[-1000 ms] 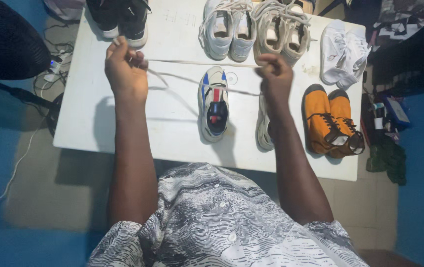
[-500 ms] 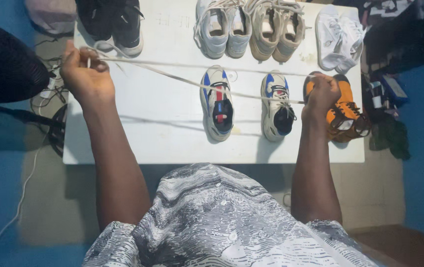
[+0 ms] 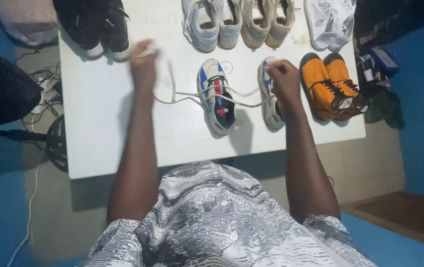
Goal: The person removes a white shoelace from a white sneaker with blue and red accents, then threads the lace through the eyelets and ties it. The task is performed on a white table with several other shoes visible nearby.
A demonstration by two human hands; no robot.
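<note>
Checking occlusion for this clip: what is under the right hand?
The right hand covers the middle of a white sneaker; its toe and heel show either side. A white lace runs from this hand to the left hand. The sneaker's eyelets are hidden.

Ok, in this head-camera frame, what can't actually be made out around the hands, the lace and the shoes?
- Left hand: motion-blurred, so its grip on the white shoelace is unclear.
- Right hand: covers the lace's other end and the middle of the right sneaker beneath it.
- Black shoes, pale sneakers and beige sneakers: cut off by the top edge.
- White cloth item: bunched and cropped, kind unclear.
</note>
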